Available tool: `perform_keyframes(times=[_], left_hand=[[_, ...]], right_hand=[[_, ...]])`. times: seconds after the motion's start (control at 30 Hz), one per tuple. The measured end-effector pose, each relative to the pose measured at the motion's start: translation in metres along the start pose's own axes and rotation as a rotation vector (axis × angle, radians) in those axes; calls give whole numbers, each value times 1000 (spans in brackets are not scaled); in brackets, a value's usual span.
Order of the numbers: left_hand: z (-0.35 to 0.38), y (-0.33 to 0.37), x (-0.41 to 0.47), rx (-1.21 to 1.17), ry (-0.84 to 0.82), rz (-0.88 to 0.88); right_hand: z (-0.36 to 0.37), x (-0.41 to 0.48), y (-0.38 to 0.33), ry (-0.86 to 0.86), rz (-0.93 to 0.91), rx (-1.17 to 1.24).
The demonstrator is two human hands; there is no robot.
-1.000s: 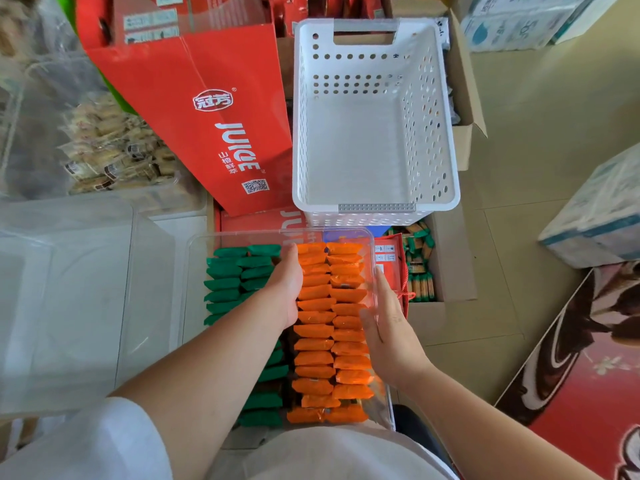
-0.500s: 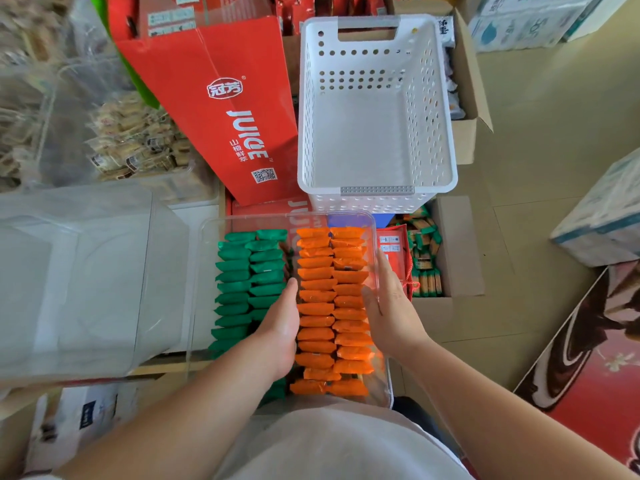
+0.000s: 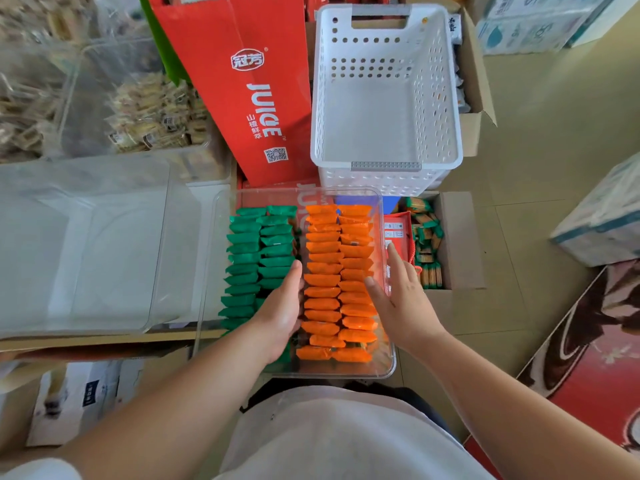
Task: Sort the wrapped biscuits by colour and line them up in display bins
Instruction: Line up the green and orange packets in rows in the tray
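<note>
1. Fingers of the left hand point(image 3: 295, 277): we see them straight and held together, edge down, in the gap between the green and orange columns. They grip nothing.
2. Fingers of the right hand point(image 3: 394, 259): we see them straight, with the thumb set apart from the rest. The thumb tip lies against the outer orange row. The longer fingers run along the right wall of the bin; we cannot tell whether they are inside or outside that wall.
3. The left hand point(image 3: 280, 313) and the right hand point(image 3: 398, 303) stand palm facing palm, one on each side of the orange rows.
4. The orange biscuits point(image 3: 339, 271) lie in two lined-up rows in the right half of the clear bin point(image 3: 389, 370). The green biscuits point(image 3: 256, 251) lie in two rows in its left half.
5. The bin's near rim sits just in front of the person's white shirt point(image 3: 329, 434).
6. Beyond the far rim we note a white perforated basket point(image 3: 386, 165) and, left of it, a leaning red juice carton point(image 3: 242, 98).
7. Just right of the bin is a cardboard box point(image 3: 457, 237) holding green-and-tan packets. To the left lies a second clear bin point(image 3: 86, 244).
</note>
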State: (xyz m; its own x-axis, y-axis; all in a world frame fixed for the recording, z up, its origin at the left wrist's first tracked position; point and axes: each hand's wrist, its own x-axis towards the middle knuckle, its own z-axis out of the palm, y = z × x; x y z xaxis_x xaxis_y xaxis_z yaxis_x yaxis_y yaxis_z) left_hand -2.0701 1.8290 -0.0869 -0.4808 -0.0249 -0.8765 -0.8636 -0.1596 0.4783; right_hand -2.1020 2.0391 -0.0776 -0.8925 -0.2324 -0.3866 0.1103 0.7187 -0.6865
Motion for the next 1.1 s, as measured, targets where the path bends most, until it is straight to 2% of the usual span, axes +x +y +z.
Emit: perform_keyframes(times=[0.2, 0.33, 0.4, 0.5, 0.83, 0.93, 1.1], left_hand=[[18, -4, 5, -152, 52, -203], [22, -15, 34, -153, 168, -261], [28, -6, 24, -171, 171, -251], [33, -4, 20, -218, 140, -234], [36, -9, 22, -169, 130, -173], [39, -9, 21, -228, 115, -159], [30, -10, 20, -183, 194, -110]], right_hand=[[9, -12, 3, -52, 69, 92], [13, -16, 6, -85, 106, 236], [13, -19, 6, -102, 157, 304], [11, -19, 4, -112, 202, 257], [8, -18, 7, -146, 228, 368], [7, -18, 7, -156, 221, 374], [8, -18, 9, -146, 207, 335]])
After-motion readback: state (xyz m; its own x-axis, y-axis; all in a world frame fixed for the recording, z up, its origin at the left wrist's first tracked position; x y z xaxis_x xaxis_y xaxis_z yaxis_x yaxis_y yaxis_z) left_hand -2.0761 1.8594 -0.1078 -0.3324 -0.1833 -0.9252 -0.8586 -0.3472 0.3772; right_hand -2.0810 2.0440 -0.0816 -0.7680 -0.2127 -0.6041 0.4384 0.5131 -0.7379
